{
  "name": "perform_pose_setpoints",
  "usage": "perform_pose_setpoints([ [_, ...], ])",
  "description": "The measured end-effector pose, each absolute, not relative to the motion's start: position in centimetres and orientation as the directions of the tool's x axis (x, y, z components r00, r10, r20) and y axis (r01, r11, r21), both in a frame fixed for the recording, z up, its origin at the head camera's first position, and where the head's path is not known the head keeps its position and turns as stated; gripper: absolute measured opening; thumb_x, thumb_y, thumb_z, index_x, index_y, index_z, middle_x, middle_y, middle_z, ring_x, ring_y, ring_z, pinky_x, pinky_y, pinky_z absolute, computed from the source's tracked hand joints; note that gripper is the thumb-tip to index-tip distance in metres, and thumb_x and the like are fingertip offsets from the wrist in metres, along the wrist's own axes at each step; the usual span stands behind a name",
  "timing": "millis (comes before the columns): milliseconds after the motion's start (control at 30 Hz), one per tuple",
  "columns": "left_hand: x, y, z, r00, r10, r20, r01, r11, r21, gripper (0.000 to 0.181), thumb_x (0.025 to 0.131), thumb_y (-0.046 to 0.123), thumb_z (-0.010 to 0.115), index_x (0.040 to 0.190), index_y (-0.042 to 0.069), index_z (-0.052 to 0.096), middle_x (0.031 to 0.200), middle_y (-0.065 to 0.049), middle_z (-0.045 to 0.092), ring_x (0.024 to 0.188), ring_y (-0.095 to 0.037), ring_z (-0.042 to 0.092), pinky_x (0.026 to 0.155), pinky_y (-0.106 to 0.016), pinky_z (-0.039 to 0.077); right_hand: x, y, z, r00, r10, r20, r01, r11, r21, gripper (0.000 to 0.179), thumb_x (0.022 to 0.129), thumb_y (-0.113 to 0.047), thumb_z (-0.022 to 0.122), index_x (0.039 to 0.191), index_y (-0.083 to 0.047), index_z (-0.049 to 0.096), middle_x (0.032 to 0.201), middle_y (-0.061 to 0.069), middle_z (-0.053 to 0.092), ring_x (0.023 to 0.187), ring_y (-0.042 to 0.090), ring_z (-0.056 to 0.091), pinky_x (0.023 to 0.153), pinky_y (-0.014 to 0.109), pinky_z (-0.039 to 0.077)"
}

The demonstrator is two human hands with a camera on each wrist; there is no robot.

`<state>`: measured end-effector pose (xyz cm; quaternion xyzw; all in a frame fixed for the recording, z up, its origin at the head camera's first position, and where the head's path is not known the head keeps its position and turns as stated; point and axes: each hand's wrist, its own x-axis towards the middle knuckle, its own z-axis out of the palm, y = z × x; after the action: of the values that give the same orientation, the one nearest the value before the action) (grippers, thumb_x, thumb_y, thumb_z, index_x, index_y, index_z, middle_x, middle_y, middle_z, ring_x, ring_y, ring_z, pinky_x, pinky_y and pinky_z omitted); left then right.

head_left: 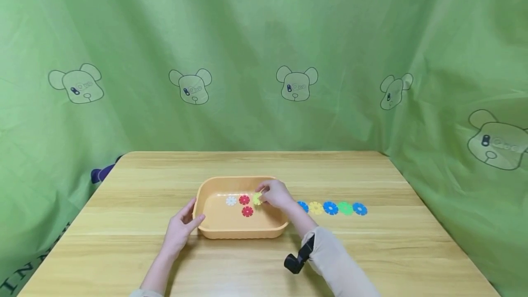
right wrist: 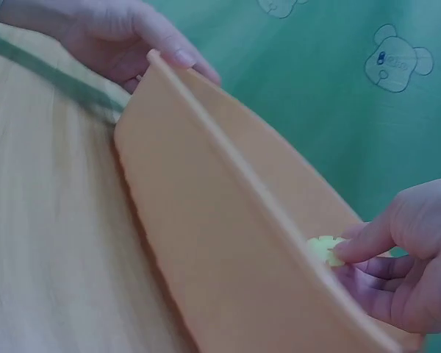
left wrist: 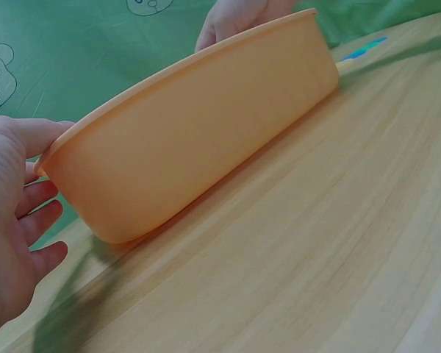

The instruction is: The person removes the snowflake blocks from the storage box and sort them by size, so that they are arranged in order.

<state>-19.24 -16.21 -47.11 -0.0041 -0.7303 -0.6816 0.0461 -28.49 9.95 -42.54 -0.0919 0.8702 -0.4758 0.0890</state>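
Observation:
An orange plastic basin stands on the table. My left hand holds its left end, thumb over the rim and the other fingers outside; the left wrist view shows that thumb on the rim. Over the basin's right part, my right hand pinches a yellow notched plastic disc between thumb and fingers. On the basin floor lie a white disc and two red ones, the upper red disc just above the lower red disc.
Right of the basin, several flat discs run in a row on the wooden table, from a yellow disc past a green disc to a blue disc. The right forearm partly covers the row's left end. A green curtain hangs behind.

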Motion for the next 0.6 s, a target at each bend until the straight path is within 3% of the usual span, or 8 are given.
perform_pose_setpoints([
  [167,-19.2,-16.3,-47.1,-0.996,-0.053,0.077,0.073,0.074,0.995,0.063,0.087,0.004,0.063,0.140,-0.005,0.031,0.144,-0.021,0.031,0.130,-0.035,0.034,0.106,-0.034,0.029,-28.3,10.7,-41.4,-0.974,-0.215,-0.073,-0.041,0.482,-0.875,0.023,0.074,0.012,0.063,0.096,0.006,0.066,0.076,0.010,0.058,0.064,0.018,0.058,0.062,0.030,0.058],
  [367,-19.1,-16.3,-47.1,-0.996,-0.058,0.074,0.069,0.082,0.994,0.063,0.086,0.006,0.064,0.140,-0.005,0.032,0.143,-0.021,0.033,0.129,-0.035,0.036,0.105,-0.034,0.031,-28.5,11.9,-40.8,-0.979,-0.180,-0.092,0.007,0.424,-0.906,0.023,0.076,0.012,0.063,0.097,0.006,0.065,0.079,0.010,0.058,0.066,0.018,0.059,0.068,0.038,0.058],
  [600,-19.2,-16.3,-47.1,-0.996,-0.058,0.073,0.068,0.083,0.994,0.064,0.086,0.006,0.065,0.140,-0.004,0.033,0.142,-0.022,0.035,0.127,-0.036,0.038,0.102,-0.033,0.035,-28.5,14.0,-40.1,-0.982,-0.154,-0.108,0.035,0.413,-0.910,0.021,0.080,0.004,0.064,0.101,0.005,0.063,0.080,0.008,0.059,0.066,0.017,0.057,0.056,0.027,0.053],
])
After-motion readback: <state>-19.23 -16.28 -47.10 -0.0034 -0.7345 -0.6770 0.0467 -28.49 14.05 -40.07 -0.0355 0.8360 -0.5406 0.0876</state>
